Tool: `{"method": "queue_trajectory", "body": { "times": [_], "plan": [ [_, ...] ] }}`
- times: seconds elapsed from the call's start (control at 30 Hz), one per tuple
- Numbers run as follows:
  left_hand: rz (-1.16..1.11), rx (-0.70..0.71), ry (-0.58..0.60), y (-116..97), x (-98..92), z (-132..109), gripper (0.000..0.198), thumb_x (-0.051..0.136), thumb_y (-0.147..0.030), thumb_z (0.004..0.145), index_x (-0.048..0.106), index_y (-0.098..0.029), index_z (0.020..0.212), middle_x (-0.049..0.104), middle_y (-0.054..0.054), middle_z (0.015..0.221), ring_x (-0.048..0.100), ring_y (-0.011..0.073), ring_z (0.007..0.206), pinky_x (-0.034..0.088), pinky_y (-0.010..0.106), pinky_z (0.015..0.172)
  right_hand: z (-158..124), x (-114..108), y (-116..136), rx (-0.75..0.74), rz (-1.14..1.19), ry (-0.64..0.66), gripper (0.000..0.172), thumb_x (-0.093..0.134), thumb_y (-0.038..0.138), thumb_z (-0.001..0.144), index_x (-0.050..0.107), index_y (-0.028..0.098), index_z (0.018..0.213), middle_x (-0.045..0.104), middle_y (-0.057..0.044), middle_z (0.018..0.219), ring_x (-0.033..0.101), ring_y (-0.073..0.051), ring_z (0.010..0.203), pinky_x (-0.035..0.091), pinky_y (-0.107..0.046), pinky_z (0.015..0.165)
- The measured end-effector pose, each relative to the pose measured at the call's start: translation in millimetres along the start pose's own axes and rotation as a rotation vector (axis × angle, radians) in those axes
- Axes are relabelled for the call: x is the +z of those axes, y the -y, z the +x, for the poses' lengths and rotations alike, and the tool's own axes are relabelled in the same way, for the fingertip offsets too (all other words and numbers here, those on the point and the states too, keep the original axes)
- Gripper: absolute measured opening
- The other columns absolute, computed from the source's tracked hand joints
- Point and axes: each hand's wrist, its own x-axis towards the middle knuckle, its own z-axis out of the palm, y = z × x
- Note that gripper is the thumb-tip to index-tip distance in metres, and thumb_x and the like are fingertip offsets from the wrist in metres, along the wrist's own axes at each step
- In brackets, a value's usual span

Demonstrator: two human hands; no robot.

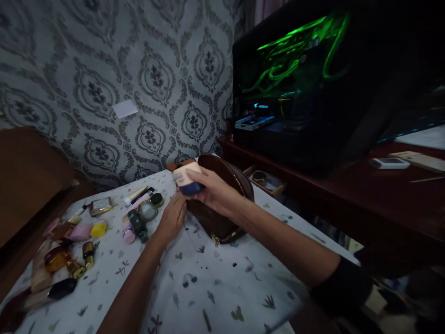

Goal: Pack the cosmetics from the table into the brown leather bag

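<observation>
My right hand (213,190) is closed around a beige cosmetic tube with a dark blue cap (187,178), holding it just above a brown rounded pouch (225,199). My left hand (173,218) rests against the pouch's near left side, fingers curled on its edge. The pouch lies on a table covered with a white patterned cloth (215,283).
Several cosmetics lie to the left: a dark green bottle (137,223), small jars (148,211), a glittery compact (100,206), amber bottles (57,259), pink and yellow sponges (91,229). A dark wooden desk (365,195) stands at right with a green-lit computer case (295,79).
</observation>
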Motion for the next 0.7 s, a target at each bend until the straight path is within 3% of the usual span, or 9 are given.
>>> {"method": "queue_trajectory", "body": {
  "times": [0.13,0.27,0.4,0.5,0.6,0.7],
  "plan": [
    [-0.022,0.057,-0.018,-11,1.5,5,0.038,0.028,-0.028,0.105,0.056,-0.021,0.130,0.061,0.011,0.135,0.049,0.0211,0.135,0.037,0.047,0.118,43,-19,7,0.110,-0.410,-0.413,0.021,0.050,0.029,0.097,0.059,0.018,0.112,0.068,-0.005,0.099,0.063,-0.010,0.079,0.053,-0.019,0.063],
    [-0.010,0.060,-0.012,-12,1.3,8,0.037,0.029,-0.027,0.105,0.056,-0.022,0.129,0.061,0.009,0.135,0.048,0.0203,0.137,0.036,0.044,0.118,71,-49,0,0.230,-0.671,-0.578,0.032,0.058,0.031,0.090,0.058,0.014,0.118,0.068,-0.009,0.098,0.064,-0.017,0.078,0.054,-0.028,0.063],
    [-0.008,0.076,-0.020,-12,2.8,12,0.037,0.030,-0.026,0.105,0.057,-0.022,0.129,0.062,0.009,0.133,0.049,0.0205,0.135,0.037,0.045,0.117,82,-68,-6,0.295,-0.970,-0.613,0.039,0.076,0.021,0.072,0.063,0.011,0.107,0.068,-0.013,0.106,0.066,-0.026,0.098,0.053,-0.034,0.079],
    [-0.013,0.085,-0.020,-13,3.3,13,0.038,0.030,-0.026,0.104,0.057,-0.023,0.131,0.062,0.009,0.133,0.049,0.0212,0.135,0.038,0.046,0.116,88,-70,-11,0.320,-1.164,-0.586,0.047,0.083,0.008,0.056,0.066,0.010,0.100,0.068,-0.018,0.115,0.060,-0.037,0.119,0.046,-0.039,0.096],
    [-0.019,0.084,-0.017,-13,3.0,12,0.039,0.030,-0.026,0.105,0.056,-0.024,0.133,0.061,0.009,0.134,0.049,0.0215,0.135,0.037,0.047,0.117,95,-67,-18,0.335,-1.264,-0.534,0.052,0.086,0.003,0.050,0.068,0.009,0.099,0.067,-0.022,0.120,0.056,-0.040,0.126,0.042,-0.041,0.102],
    [-0.018,0.086,-0.013,-12,3.3,12,0.038,0.029,-0.026,0.105,0.055,-0.023,0.133,0.061,0.010,0.133,0.049,0.0212,0.135,0.037,0.048,0.117,102,-68,-26,0.317,-1.292,-0.522,0.068,0.087,0.001,0.051,0.064,0.011,0.114,0.063,-0.022,0.128,0.053,-0.038,0.130,0.040,-0.041,0.104]
  ]
}}
